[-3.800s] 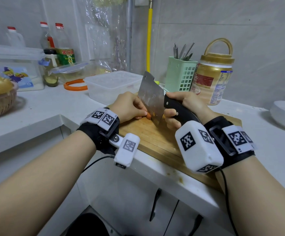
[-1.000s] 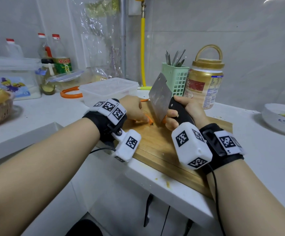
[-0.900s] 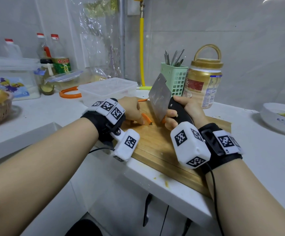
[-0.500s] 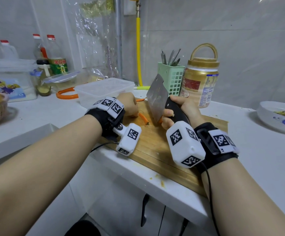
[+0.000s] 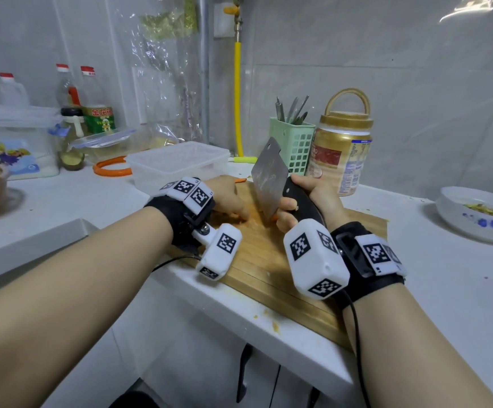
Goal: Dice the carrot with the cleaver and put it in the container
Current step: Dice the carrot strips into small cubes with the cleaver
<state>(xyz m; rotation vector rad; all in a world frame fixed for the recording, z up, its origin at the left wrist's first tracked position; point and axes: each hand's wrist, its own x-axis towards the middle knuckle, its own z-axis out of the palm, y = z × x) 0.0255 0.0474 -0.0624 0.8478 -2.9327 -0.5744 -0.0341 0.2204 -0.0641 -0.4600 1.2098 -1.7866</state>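
The right hand (image 5: 304,201) was clenched around the black handle of the cleaver (image 5: 270,181), whose blade stood almost upright with its lower edge down on the wooden cutting board (image 5: 269,260). The left hand (image 5: 227,198) lay just left of the blade, fingers curled down over carrot pieces (image 5: 241,219) on the board; how firmly that grip held them could not be told, since the fingers hid most of the carrot. A little orange showed at the foot of the blade, and 1 more carrot stick (image 5: 241,180) lay at the far edge of the board, behind the left hand. The clear plastic container (image 5: 177,164) sat on the desk (image 5: 445,275) just beyond the board's far left corner, near enough for an easy transfer. The step in hand looked like dicing, with nothing visibly in the container yet. To do it well, the fingertips should stay tucked back from the edge, the pieces should be kept bunched, and the cuts should be even and straight down.
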